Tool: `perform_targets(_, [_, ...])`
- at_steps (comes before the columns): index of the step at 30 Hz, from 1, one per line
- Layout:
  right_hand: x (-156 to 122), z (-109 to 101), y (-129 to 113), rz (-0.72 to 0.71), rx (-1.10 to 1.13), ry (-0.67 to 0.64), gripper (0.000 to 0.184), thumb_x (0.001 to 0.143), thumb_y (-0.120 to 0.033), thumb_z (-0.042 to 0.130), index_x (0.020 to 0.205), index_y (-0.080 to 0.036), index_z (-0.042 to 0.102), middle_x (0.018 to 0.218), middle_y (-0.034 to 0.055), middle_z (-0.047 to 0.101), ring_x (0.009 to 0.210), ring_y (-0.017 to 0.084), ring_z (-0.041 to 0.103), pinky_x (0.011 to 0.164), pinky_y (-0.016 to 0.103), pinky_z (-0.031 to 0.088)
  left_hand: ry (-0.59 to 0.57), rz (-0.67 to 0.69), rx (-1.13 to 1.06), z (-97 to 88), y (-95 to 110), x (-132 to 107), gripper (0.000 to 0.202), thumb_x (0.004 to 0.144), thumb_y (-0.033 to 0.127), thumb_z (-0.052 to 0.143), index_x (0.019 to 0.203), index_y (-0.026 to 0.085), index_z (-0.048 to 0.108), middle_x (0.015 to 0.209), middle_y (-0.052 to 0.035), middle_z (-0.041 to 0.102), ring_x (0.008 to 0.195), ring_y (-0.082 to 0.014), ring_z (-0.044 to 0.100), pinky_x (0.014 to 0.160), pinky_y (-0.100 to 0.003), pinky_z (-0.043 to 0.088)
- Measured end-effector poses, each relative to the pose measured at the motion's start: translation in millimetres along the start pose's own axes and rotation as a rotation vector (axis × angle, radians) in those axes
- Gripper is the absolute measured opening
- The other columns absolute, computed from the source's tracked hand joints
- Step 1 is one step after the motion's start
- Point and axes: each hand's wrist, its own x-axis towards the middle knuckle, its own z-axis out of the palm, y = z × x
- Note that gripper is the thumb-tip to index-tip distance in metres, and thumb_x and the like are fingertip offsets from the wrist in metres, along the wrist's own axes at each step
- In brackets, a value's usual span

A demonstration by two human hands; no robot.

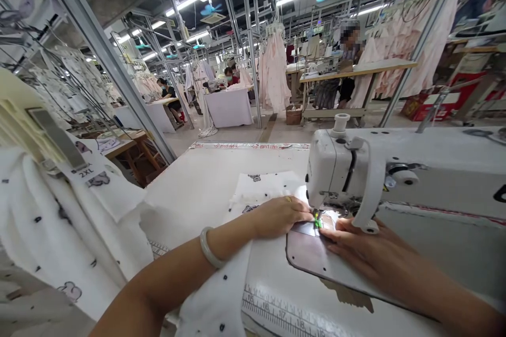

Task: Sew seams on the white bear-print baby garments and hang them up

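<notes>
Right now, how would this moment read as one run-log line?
left hand: on white cloth with dark motifs | right hand: beside small green part | white, round-edged sewing machine: lit beneath its head

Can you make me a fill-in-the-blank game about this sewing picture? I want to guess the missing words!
1. Between the left hand and right hand, a small part beneath the white sewing machine is bright ____.
2. A pale, round bangle circles the ____ arm.
3. The white label beside the patterned fabric shows the size ____.

Missing words: green; left; 2XL.
</notes>
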Motion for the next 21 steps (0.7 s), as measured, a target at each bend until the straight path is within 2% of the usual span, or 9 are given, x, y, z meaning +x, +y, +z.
perform_targets(6, [-5, 10, 10, -0.020, 0.008, -0.017, 0.035, 0.109, -0.049, 0.046, 0.125, -0.037, 0.075, 0.116, -0.0004, 0.080, 0.097, 0.030, 0.078, 0.098, 0.057, 0.057, -0.008, 0.016, -0.027, -2.7, -1, 0, 0.038, 0.101, 0.003, 0.049, 0.126, 0.018, 0.073, 0.133, -0.0091, 0.074, 0.134, -0.0203, 0.061, 0.118, -0.036, 0.047])
perform_targets(10, [-2, 7, 7, -0.007, 0.037, 0.013, 0.032, 0.108, -0.046, 0.049, 0.121, -0.037, 0.076, 0.115, -0.0009, 0.080, 0.092, 0.029, 0.079, 0.096, 0.053, 0.055, -0.012, -0.013, -0.009, -0.4, 1, -1, 0.037, 0.102, 0.005, 0.050, 0.128, 0.019, 0.073, 0.134, -0.0095, 0.073, 0.134, -0.0216, 0.061, 0.119, -0.039, 0.047])
perform_targets(14, [4, -4, -5, 0.041, 0.049, -0.022, 0.032, 0.109, -0.041, 0.046, 0.111, -0.036, 0.078, 0.113, 0.0007, 0.080, 0.092, 0.029, 0.078, 0.094, 0.051, 0.053, -0.009, -0.016, 0.002, 2.7, 0, 0, 0.036, 0.102, 0.006, 0.049, 0.129, 0.016, 0.072, 0.133, -0.0117, 0.073, 0.133, -0.0213, 0.062, 0.120, -0.039, 0.048])
perform_targets(17, [6, -8, -7, 0.065, 0.069, -0.040, 0.034, 0.108, -0.041, 0.045, 0.109, -0.036, 0.078, 0.111, 0.0010, 0.081, 0.094, 0.030, 0.077, 0.091, 0.052, 0.052, -0.012, -0.089, -0.041, -0.8, -16, 1, 0.040, 0.099, 0.003, 0.048, 0.128, 0.015, 0.072, 0.134, -0.0106, 0.073, 0.135, -0.0191, 0.061, 0.120, -0.036, 0.047])
perform_targets(19, [5, -5, -3, 0.092, 0.046, -0.071, 0.036, 0.108, -0.043, 0.044, 0.115, -0.037, 0.079, 0.111, 0.0007, 0.081, 0.095, 0.033, 0.077, 0.090, 0.056, 0.053, -0.013, -0.221, -0.063, -9.2, -38, 0, 0.043, 0.096, 0.000, 0.047, 0.128, 0.016, 0.072, 0.139, -0.0096, 0.070, 0.137, -0.0181, 0.060, 0.121, -0.036, 0.045])
perform_targets(21, [3, -2, 3, 0.098, 0.014, -0.074, 0.037, 0.107, -0.046, 0.044, 0.119, -0.039, 0.078, 0.109, 0.0007, 0.081, 0.096, 0.036, 0.077, 0.091, 0.060, 0.052, 0.005, -0.367, -0.058, -22.8, -64, -4, 0.044, 0.095, 0.000, 0.046, 0.130, 0.013, 0.070, 0.145, -0.0121, 0.066, 0.140, -0.0203, 0.057, 0.123, -0.040, 0.043])
